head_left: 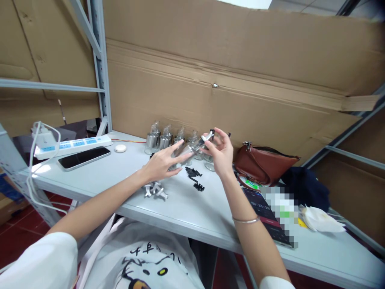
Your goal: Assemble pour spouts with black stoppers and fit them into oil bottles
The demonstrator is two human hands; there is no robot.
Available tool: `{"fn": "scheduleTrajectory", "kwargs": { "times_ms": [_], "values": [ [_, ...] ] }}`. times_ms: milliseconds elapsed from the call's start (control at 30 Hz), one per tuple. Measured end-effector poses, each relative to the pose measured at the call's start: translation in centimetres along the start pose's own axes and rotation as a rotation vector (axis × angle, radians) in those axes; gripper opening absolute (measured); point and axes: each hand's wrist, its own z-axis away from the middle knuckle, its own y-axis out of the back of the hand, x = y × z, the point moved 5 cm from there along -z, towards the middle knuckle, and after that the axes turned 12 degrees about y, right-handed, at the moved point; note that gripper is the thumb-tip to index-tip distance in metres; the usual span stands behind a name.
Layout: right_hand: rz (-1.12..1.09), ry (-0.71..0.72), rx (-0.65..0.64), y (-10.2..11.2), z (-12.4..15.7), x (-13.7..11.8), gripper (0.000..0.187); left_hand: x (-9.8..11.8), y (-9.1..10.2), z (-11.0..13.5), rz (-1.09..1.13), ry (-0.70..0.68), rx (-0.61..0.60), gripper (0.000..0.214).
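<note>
A clear glass bottle [187, 154] is tilted above the table, its top toward the upper right. My left hand [161, 163] is closed around the lower body with fingers partly stretched. At the bottle's top, my right hand [223, 155] pinches a silver spout-like piece [207, 137] with a black tip. Behind my hands stand several glass bottles with silver bands [152, 140]. Below the held bottle lie thin black tubes [192, 172] and a cluster of small black pieces [199, 187]. Loose silver parts [155, 190] rest beside my left forearm.
On the left are a power strip [75, 145], a phone [84, 157] and a round white case [120, 148]. A brown bag [264, 163], another phone [266, 212] and a crumpled tissue [321, 220] lie right. Cardboard [180, 88] walls the back; a metal post [102, 68] rises left.
</note>
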Motion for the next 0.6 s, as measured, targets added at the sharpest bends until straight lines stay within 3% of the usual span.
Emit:
{"fn": "scheduleTrajectory", "kwargs": {
  "times_ms": [167,333,467,600],
  "values": [
    [0.348,0.182,0.019,2.3,-1.9,0.3,0.045,-1.7,1.1,-0.2,0.035,0.147,0.119,0.047],
    [0.779,0.202,-0.019,4.0,-3.1,3.3,0.036,-2.6,1.4,-0.1,0.003,0.247,0.179,0.039],
    [0.910,0.165,-0.054,4.4,-3.9,5.6,0.033,-2.9,1.3,-0.2,-0.007,0.260,0.192,0.033],
    [0.879,0.136,-0.057,4.4,-4.4,6.7,0.032,-3.3,1.2,-0.3,-0.008,0.264,0.191,0.031]
  ]
}}
